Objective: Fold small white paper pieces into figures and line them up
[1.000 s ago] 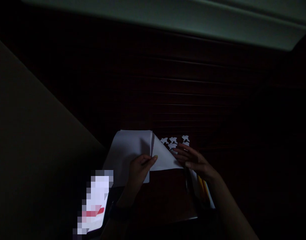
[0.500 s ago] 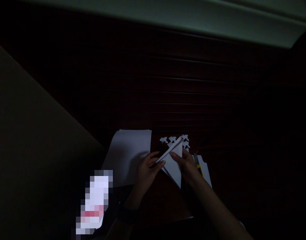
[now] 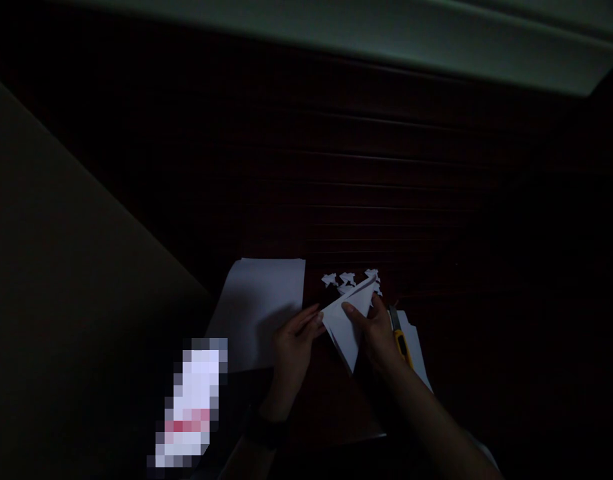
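Left hand [image 3: 293, 341] fingers pinch folded paper [image 3: 343, 328] at 9 o'clock, right hand [image 3: 379, 335] grips at 3, long edge roughly 1-to-7.

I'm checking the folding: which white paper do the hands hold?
The triangular folded paper, between the left hand and right hand. Unlike it, the paper stack, the small paper shapes and the sheet beside the yellow cutter lie unheld.

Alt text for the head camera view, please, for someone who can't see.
A person's left hand and right hand hold folded white paper over a dark table in dim light. Small paper shapes lie beyond, white sheets to the left, and what looks like a yellow cutter to the right.
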Action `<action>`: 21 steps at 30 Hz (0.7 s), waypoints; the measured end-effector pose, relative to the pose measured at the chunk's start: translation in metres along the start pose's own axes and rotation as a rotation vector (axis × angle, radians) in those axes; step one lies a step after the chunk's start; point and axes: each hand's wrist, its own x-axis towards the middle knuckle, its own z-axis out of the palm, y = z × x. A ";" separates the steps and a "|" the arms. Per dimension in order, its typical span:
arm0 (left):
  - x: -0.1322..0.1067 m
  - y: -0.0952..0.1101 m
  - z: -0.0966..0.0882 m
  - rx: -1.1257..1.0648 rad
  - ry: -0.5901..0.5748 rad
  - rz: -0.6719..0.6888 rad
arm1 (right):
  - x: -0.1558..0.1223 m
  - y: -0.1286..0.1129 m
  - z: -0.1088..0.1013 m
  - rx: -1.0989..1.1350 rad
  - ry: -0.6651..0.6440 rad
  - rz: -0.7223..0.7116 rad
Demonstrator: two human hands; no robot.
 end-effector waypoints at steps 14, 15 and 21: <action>-0.002 0.001 0.002 0.069 -0.031 -0.012 | -0.003 0.001 0.005 -0.021 0.078 -0.061; -0.002 0.001 0.002 0.080 -0.039 -0.007 | -0.003 0.000 0.006 -0.033 0.071 -0.064; -0.005 0.004 0.002 0.134 -0.039 -0.010 | -0.005 -0.004 0.006 -0.027 0.070 -0.048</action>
